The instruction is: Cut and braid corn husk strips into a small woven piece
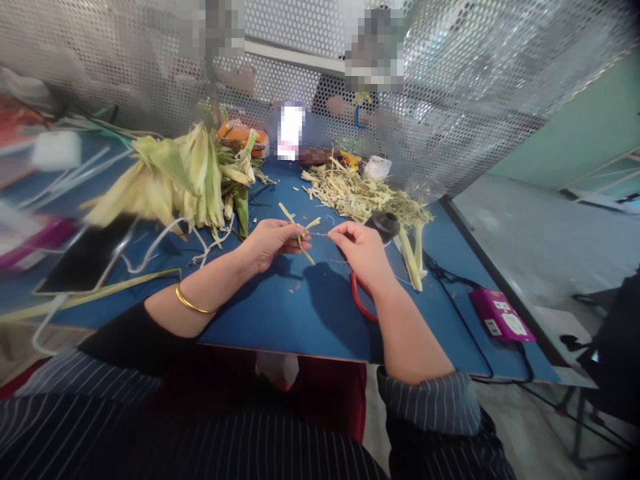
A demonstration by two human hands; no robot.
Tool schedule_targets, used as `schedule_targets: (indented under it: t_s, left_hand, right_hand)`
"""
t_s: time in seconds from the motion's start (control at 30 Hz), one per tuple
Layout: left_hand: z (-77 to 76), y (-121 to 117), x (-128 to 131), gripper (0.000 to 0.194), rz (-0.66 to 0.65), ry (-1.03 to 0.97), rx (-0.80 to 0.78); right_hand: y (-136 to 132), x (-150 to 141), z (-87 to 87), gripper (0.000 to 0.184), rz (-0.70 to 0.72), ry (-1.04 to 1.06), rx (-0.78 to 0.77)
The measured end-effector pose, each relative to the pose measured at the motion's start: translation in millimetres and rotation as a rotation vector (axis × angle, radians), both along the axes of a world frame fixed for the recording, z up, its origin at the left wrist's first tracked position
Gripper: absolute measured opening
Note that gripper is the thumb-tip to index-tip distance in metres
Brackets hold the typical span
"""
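Between thumb and fingers, my left hand point(280, 238) pinches crossed strips of pale green corn husk point(306, 249), their ends poking out up and down. A thin pale thread point(319, 234) runs from the strips across a short gap to my right hand point(357, 248), whose thumb and forefinger are pressed together on it. Just behind my right hand stands a dark spool point(384, 225), partly hidden. Under the right wrist shows a red handle loop point(361, 300); the rest of that tool is hidden.
A pile of corn husks point(195, 173) lies back left, husk scraps point(350, 190) back right. A phone point(87, 257) with a white cable rests at left. A purple power strip point(501, 315) sits near the right edge. Perforated mesh point(310, 80) closes the back; people are behind it.
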State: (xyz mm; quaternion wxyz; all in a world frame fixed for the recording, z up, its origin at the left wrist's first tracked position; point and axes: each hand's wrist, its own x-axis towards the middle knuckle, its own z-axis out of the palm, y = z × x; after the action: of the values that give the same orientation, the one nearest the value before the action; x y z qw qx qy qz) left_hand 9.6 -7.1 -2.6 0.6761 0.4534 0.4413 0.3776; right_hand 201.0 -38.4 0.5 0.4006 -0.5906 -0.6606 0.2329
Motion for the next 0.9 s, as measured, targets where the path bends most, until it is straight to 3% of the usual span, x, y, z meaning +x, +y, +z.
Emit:
schedule_targets:
  t_s: [0.07,0.13,0.17,0.27,0.3,0.5,0.63,0.9]
  left_hand:
    - [-0.8,0.4,0.1,0.016,0.001,0.013,0.000]
    - [-1.5,1.3,-0.1,0.016,0.013,0.015,-0.004]
    - [-2.0,1.7,-0.3,0.016,0.019,0.014,-0.003]
    - [-4.2,1.7,-0.2,0.018,-0.008,0.006,0.018]
    - [-5.0,0.9,0.2,0.019,-0.030,0.003,0.027]
    - [-6.5,-9.0,5.2,0.020,-0.125,0.033,0.094]
    - [-6.0,-12.0,5.7,0.020,-0.149,0.042,0.123]
    - [-7.6,-9.3,4.1,0.020,-0.112,0.096,0.159]
  right_hand:
    - [-2.9,0.4,5.2,0.016,-0.040,-0.055,0.130]
    - [-9.4,1.2,15.3,0.014,0.032,-0.064,0.221]
    - [-13.3,1.5,20.8,0.014,0.137,-0.046,0.220]
    - [-23.0,-0.2,31.1,0.016,0.597,0.045,0.002]
    - [-24.2,-2.1,30.6,0.017,0.643,0.060,-0.022]
    - [-15.0,-16.3,6.7,0.013,0.230,-0.161,0.317]
    - [-12.7,-16.6,1.7,0.012,0.213,-0.247,0.304]
    - [-10.5,-14.7,0.3,0.010,0.252,-0.207,0.299]
